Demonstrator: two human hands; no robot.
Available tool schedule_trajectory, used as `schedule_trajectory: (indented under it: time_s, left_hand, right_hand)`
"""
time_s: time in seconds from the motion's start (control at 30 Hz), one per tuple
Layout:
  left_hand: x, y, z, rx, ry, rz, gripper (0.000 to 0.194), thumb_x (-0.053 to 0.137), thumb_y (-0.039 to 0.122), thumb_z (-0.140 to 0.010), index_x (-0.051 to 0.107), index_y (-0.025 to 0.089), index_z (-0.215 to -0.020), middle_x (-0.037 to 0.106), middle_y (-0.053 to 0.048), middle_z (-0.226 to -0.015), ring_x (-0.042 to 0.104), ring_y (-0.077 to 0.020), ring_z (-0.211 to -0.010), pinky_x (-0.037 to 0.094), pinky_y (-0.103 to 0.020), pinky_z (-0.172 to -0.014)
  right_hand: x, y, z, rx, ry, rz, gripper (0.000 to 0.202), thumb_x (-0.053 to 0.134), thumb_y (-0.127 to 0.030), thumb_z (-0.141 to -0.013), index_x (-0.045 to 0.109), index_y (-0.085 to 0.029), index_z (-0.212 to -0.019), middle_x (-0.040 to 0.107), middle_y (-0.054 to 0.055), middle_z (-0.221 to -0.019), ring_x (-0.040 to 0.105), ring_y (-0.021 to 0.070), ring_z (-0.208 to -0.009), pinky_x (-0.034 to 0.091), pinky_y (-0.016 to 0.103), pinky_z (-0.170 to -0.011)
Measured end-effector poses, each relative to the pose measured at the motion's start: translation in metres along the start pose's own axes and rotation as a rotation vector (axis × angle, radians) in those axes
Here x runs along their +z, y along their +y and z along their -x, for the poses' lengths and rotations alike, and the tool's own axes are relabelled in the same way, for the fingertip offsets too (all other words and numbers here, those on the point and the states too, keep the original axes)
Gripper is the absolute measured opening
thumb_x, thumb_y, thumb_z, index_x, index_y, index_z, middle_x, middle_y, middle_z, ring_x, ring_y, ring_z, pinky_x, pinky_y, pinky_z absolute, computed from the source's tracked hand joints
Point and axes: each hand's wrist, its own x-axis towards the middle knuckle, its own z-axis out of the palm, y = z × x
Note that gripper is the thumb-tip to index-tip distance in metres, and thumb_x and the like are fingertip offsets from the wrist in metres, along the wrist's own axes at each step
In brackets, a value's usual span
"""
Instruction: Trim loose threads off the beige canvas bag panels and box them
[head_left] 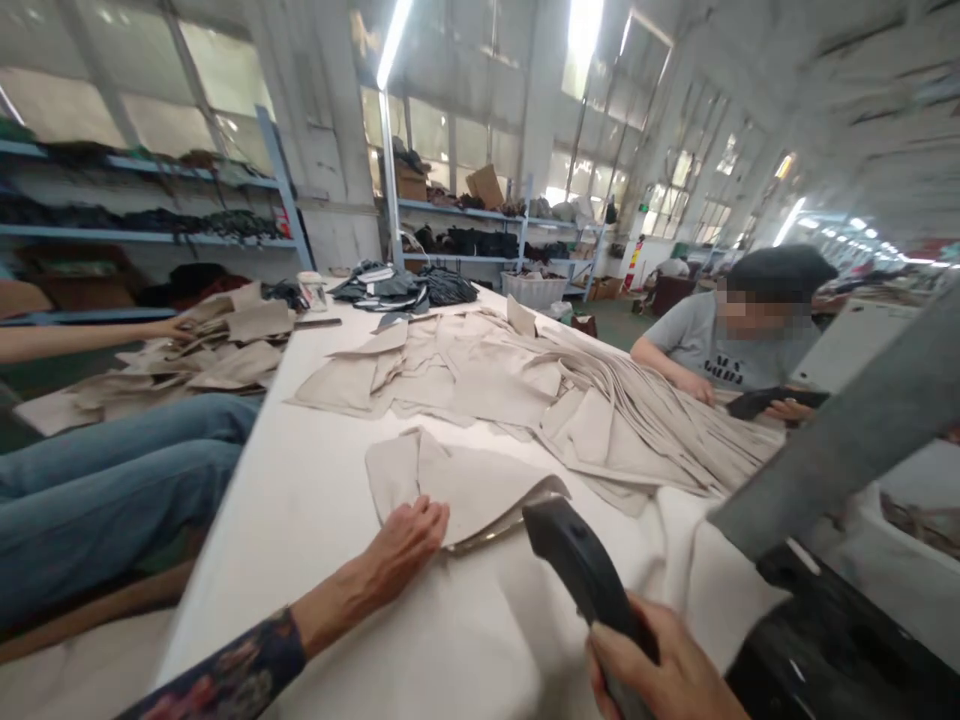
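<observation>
My left hand is closed on the lower left edge of a beige fabric piece lying on the white table. A dark handheld tool with a curved body is gripped in my right hand, its head close to the fabric's right corner. Along the fabric's lower edge runs a thin shiny strip; what it belongs to is unclear. Behind this piece spreads a heap of beige fabric pieces, with long folded strips at its right.
At the right, a person in a grey shirt handles dark material. A slanted grey metal bar crosses the right side. Jeans-clad legs and another arm are at the left. Dark bundles and a white cup stand at the far edge.
</observation>
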Motion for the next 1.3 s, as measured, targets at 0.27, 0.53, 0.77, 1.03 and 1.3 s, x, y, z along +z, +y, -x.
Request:
schedule_trajectory:
  time_s: [0.27,0.53,0.77,1.03,1.3]
  left_hand:
    - [-0.056,0.017,0.104,-0.137,-0.111,0.154,0.049,0.04,0.002,-0.077,0.047,0.018,-0.123,0.058,-0.01,-0.111,0.055,-0.0218,-0.1,0.046,-0.032,-0.079]
    - [-0.06,0.013,0.026,-0.087,0.066,0.137,0.042,0.042,0.01,-0.082,0.049,0.022,-0.122,0.058,-0.012,-0.118,0.06,-0.0225,-0.093,0.048,-0.031,-0.068]
    - [-0.087,-0.028,-0.087,-0.108,0.252,0.097,0.027,0.038,0.005,-0.085,0.061,0.012,-0.098,0.065,-0.011,-0.087,0.058,-0.0206,-0.088,0.042,-0.037,-0.079]
    - [-0.02,0.008,-0.169,-0.354,0.397,0.21,0.058,0.046,0.02,-0.085,0.027,0.012,-0.139,0.028,-0.023,-0.143,0.032,-0.0391,-0.124,0.025,-0.061,-0.094]
    - [0.044,0.045,-0.136,-0.392,0.238,0.339,0.047,0.033,0.014,-0.083,0.044,0.007,-0.128,0.047,-0.016,-0.134,0.038,-0.0265,-0.123,0.028,-0.044,-0.1]
  right_hand:
    - [-0.003,0.015,0.05,-0.144,-0.048,-0.161,0.032,0.051,-0.045,-0.081,0.051,-0.015,-0.07,0.052,-0.001,-0.048,0.049,0.0102,-0.039,0.041,0.02,-0.039]
    - [0.0,0.031,0.067,-0.12,-0.007,-0.195,0.033,0.051,-0.046,-0.081,0.05,-0.015,-0.069,0.052,-0.002,-0.048,0.048,0.0105,-0.037,0.041,0.022,-0.038]
    - [0.006,0.028,0.053,-0.096,-0.024,-0.153,0.031,0.049,-0.046,-0.08,0.048,-0.016,-0.073,0.051,-0.003,-0.048,0.046,0.0089,-0.035,0.038,0.019,-0.037]
    - [-0.003,0.024,0.026,0.043,-0.005,-0.124,0.034,0.05,-0.049,-0.08,0.05,-0.015,-0.081,0.052,-0.003,-0.051,0.049,0.0094,-0.04,0.042,0.02,-0.042]
    - [-0.016,0.013,-0.023,0.009,-0.044,-0.099,0.034,0.047,-0.047,-0.083,0.049,-0.016,-0.072,0.051,-0.003,-0.048,0.048,0.0086,-0.039,0.041,0.018,-0.038]
